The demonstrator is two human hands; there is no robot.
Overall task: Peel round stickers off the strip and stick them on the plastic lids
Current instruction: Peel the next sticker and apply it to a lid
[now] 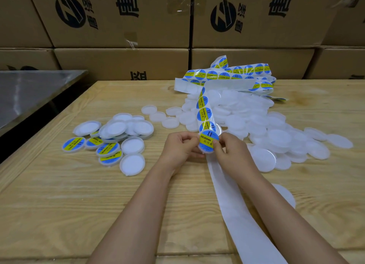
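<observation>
Hands meet mid-table: I see my left hand (pixel 180 146) pinching a lid (pixel 205 148) while right hand (pixel 230 149) fingers press the round sticker (pixel 209 140) onto it, strip (pixel 204 113) trailing behind.

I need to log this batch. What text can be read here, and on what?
"SOLDERING": sticker held between the left hand and right hand, above three Chinese characters too blurred to read.
"SOLDERING PASTE": stickers on the strip.
Lids on the left: same stickers, print too small.
Boxes: a round logo and large Chinese characters, partly cut off.
</observation>
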